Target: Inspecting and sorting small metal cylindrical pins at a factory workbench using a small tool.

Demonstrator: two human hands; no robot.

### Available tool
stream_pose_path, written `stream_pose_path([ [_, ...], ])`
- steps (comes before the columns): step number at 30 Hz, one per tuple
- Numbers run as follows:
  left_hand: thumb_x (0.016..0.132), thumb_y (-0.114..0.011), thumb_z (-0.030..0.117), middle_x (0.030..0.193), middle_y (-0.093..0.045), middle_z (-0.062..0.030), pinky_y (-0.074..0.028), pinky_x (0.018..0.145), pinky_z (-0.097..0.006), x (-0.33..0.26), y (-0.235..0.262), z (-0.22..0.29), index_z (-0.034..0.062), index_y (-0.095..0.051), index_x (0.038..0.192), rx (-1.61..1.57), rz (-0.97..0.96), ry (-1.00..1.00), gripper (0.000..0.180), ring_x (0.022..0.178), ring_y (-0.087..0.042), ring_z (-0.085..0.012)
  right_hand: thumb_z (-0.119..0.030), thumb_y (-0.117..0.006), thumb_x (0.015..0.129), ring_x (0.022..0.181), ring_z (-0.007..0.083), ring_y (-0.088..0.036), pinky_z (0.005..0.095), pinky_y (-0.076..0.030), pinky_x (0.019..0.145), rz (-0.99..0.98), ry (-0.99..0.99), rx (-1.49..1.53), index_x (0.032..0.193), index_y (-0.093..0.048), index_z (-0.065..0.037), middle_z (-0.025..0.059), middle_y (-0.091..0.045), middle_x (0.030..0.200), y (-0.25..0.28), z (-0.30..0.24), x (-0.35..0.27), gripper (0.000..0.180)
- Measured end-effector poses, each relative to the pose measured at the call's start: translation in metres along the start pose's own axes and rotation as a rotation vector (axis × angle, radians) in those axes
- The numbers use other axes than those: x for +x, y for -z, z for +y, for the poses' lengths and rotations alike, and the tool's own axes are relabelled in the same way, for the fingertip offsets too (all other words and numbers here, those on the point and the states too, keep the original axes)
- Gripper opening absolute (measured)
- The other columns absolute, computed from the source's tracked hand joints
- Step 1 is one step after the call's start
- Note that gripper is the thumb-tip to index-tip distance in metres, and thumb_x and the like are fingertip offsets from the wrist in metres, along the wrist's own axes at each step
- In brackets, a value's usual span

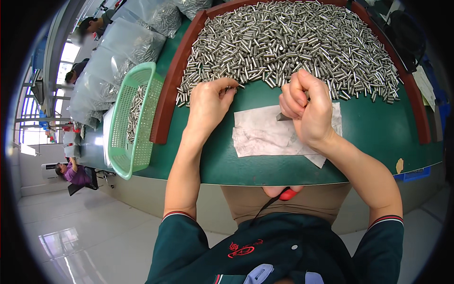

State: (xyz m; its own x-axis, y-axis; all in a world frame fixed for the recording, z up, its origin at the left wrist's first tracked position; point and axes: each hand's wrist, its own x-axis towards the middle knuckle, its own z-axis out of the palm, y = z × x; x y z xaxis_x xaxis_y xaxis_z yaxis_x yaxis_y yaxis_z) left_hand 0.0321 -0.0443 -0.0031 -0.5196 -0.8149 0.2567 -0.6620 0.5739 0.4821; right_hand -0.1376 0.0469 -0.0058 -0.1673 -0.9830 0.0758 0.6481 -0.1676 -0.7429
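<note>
"Near the front edge of the bench (378,130), at left — which objects?"
"Green basket (144,142) holding metal pins (134,116), then a red-brown rail (165,109)."
"And the left hand (208,99)?"
"At the near margin of the pin heap (293,42), which spreads toward the back edge; thumb and forefinger converge beside one pin (241,86) — whether gripping it, one cannot tell."
"Farther right?"
"Stained cloth (265,137), nearer the front edge; above it the right hand (307,106), clenched around a grey metal piece (283,117)."
</note>
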Motion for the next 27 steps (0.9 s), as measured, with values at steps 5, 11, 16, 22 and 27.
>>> stream_pose_path([
  [5,0.067,-0.067,0.009,0.047,-0.042,-0.004,-0.034,0.044,-0.026,0.001,0.007,0.002,0.0023,-0.063,0.075,0.058,-0.066,-0.064,0.011,0.043,-0.039,-0.0098,-0.023,-0.032,0.089,0.037,0.0059,-0.02,0.0226,-0.017,0.037,-0.002,0.003,0.006,0.051,-0.027,-0.01,-0.0025,-0.025,0.043,0.001,-0.001,-0.001,0.041],
  [11,0.067,-0.07,0.016,0.047,-0.046,-0.005,-0.036,0.044,-0.027,-0.001,-0.003,0.004,0.0011,-0.061,0.068,0.156,0.001,0.039,0.017,0.042,-0.043,-0.0119,-0.022,-0.032,0.089,0.037,0.0056,-0.02,0.0226,-0.016,0.037,-0.006,-0.007,0.016,0.051,-0.027,-0.01,-0.0027,-0.026,0.043,0.0,-0.001,-0.001,0.04],
  [16,0.069,-0.066,0.012,0.047,-0.046,-0.0022,-0.034,0.042,-0.026,-0.003,-0.002,0.006,0.0008,-0.061,0.07,0.173,0.011,-0.01,0.012,0.042,-0.041,-0.0091,-0.022,-0.033,0.088,0.037,0.0053,-0.02,0.0223,-0.016,0.037,-0.008,-0.001,0.001,0.051,-0.028,-0.01,-0.0028,-0.026,0.043,0.0,-0.001,0.0,0.039],
  [22,0.071,-0.064,0.006,0.047,-0.041,0.0032,-0.027,0.04,-0.022,-0.017,-0.003,0.037,-0.0007,-0.063,0.073,-0.222,-0.387,-0.011,0.007,0.045,-0.032,-0.0029,-0.027,-0.031,0.088,0.039,0.0068,-0.016,0.0233,-0.015,0.039,0.018,-0.015,-0.042,0.052,-0.027,-0.012,-0.0028,-0.024,0.042,-0.001,-0.001,-0.001,0.039],
  [27,0.071,-0.064,0.005,0.045,-0.04,0.0023,-0.027,0.039,-0.022,-0.02,-0.008,0.039,-0.0013,-0.062,0.071,-0.201,-0.345,-0.061,0.006,0.043,-0.032,-0.0036,-0.027,-0.029,0.088,0.039,0.0072,-0.016,0.0232,-0.017,0.04,0.008,0.007,0.055,0.051,-0.027,-0.013,-0.0028,-0.025,0.041,0.002,-0.002,0.001,0.04],
])
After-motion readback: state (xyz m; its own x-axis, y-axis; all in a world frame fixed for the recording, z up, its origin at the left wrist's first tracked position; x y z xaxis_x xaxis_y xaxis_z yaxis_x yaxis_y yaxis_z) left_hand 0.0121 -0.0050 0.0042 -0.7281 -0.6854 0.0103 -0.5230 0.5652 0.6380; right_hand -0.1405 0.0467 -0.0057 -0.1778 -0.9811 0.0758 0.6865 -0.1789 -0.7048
